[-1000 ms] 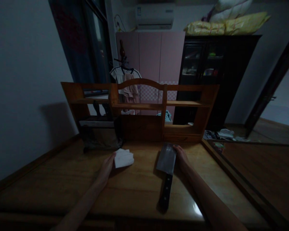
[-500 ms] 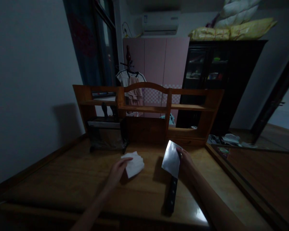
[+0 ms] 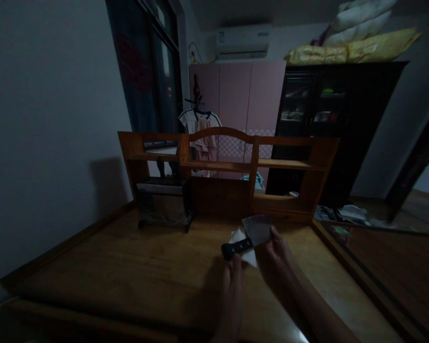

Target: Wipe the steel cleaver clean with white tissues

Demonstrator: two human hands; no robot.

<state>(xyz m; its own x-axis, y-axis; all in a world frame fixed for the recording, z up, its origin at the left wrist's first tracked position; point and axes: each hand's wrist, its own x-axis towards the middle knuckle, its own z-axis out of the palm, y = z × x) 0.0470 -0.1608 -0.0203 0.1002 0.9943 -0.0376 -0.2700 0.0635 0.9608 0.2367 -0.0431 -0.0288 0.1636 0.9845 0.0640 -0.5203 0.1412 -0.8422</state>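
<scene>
A cleaver (image 3: pixel 259 230) with a broad metal blade and a black riveted handle is held above the wooden surface, its handle pointing left. My right hand (image 3: pixel 279 247) is closed on the blade's right end. At the handle is my left hand (image 3: pixel 234 272), its fingers closed around a white cloth or tissue (image 3: pixel 249 257) that lies against the handle. Part of that white piece is hidden behind the handle and the left fingers.
A dark knife rack (image 3: pixel 164 202) with black handles sticking up stands at the back left. Behind the wooden surface (image 3: pixel 136 267) rises a wooden shelf unit (image 3: pixel 219 166). A raised wooden edge (image 3: pixel 357 271) runs along the right side.
The cleaver has turned from handle-down to handle-left. My left hand has moved right with the white piece, bringing it against the handle. The view has shifted slightly.
</scene>
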